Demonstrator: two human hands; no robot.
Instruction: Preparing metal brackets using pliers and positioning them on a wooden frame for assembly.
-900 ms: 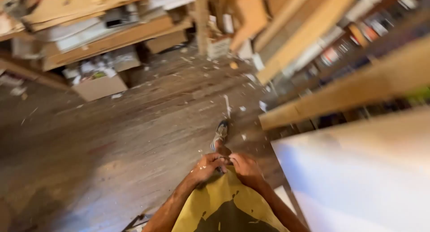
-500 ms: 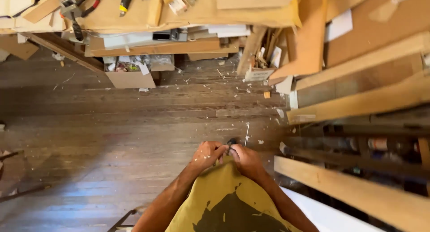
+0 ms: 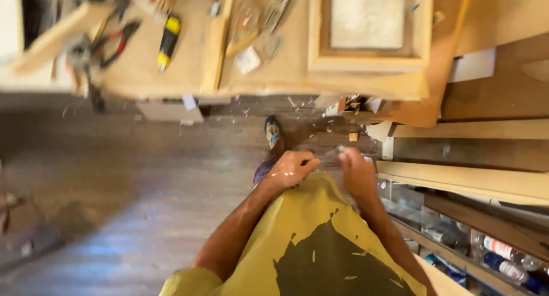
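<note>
My left hand (image 3: pixel 293 167) and my right hand (image 3: pixel 355 171) are close together in front of my yellow shirt (image 3: pixel 309 244), both closed around a small greyish object (image 3: pixel 333 154) held between them; blur hides what it is. My shoe (image 3: pixel 273 132) shows on the dark wooden floor (image 3: pixel 131 182) just beyond the hands. Ahead stands a wooden workbench (image 3: pixel 269 73) with a square wooden frame (image 3: pixel 369 27) on top.
On the bench lie a yellow-and-black tool (image 3: pixel 168 42), red-handled pliers (image 3: pixel 117 39) and small scraps. Wood chips litter the floor under the bench edge. Long planks and boards (image 3: pixel 474 153) lean at the right, above a low shelf with bottles (image 3: pixel 503 253).
The view has swung forward toward the workbench, which now fills the top of the frame. My hands stay together at my waist, still working the small object.
</note>
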